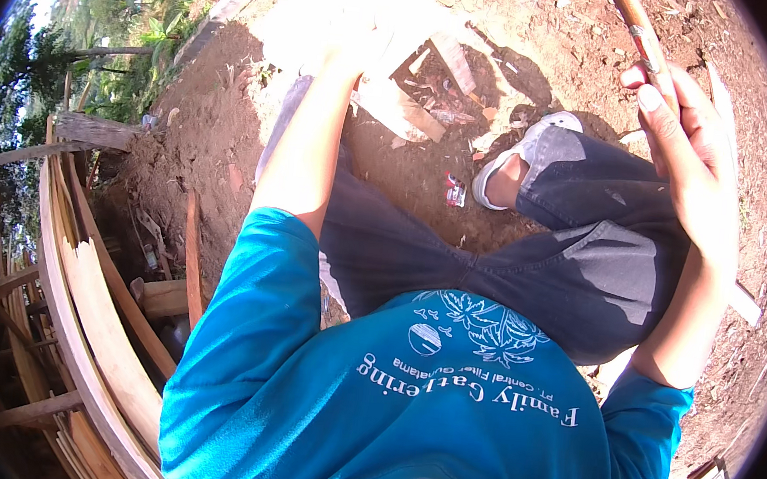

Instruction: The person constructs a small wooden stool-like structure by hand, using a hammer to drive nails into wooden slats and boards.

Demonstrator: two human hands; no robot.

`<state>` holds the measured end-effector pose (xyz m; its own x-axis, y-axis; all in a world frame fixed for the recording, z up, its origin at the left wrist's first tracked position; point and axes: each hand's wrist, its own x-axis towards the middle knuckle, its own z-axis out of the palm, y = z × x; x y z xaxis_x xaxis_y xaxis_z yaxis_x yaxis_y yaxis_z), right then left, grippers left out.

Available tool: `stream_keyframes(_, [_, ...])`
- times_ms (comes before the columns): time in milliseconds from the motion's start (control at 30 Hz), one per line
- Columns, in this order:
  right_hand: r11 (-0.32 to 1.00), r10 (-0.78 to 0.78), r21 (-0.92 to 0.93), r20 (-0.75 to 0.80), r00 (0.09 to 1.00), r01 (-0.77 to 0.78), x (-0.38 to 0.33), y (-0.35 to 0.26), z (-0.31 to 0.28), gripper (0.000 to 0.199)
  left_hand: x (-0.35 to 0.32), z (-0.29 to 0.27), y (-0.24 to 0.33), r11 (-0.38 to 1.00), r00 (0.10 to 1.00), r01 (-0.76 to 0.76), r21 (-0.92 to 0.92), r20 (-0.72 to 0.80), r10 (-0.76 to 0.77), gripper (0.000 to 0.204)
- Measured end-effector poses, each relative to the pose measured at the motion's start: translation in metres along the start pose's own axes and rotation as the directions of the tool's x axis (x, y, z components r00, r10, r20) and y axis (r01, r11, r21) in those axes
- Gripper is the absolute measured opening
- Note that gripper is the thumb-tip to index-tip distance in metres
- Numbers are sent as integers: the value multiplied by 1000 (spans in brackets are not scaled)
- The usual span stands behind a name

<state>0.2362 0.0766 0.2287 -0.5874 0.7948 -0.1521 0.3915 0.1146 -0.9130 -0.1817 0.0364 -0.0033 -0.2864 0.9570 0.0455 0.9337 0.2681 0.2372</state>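
My right hand (689, 138) is closed round a brown wooden handle (645, 39), thumb laid along it. The handle slants up and out of the picture, so what it belongs to cannot be seen. My left forearm (305, 146) reaches forward into strong glare. There my left hand (351, 40) is washed out, and its fingers do not show. Around it is a bleached, bright shape that I cannot make out. Just below that, a pale flat piece of wood (401, 111) lies in sunlight, with a second wood piece (454, 61) to its right.
I sit low on bare soil, legs bent in dark trousers (585, 230), one light shoe (523, 156) showing. A small red and white wrapper (454, 191) lies between my legs. Long planks (108, 307) are stacked at left. Wood chips (429, 79) litter the ground ahead.
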Motion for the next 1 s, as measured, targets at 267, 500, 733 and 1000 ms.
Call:
stream_keyframes(267, [981,-59,-189,-63,996,46,9,4,13,30,0,9,-3,999,999,35,-29,-23,-36,74])
stream_keyframes(500, [964,48,-261,-17,999,-51,11,-3,4,39,-6,5,-12,995,995,84,-53,63,-81,76])
stream_keyframes(733, [960,127,-244,-56,990,-137,9,-15,13,29,-46,-3,-6,986,985,-73,-152,-165,48,79])
stream_keyframes(1000, [995,-10,96,-10,1000,11,5,-4,17,26,-78,-6,51,941,910,300,-159,345,-231,56])
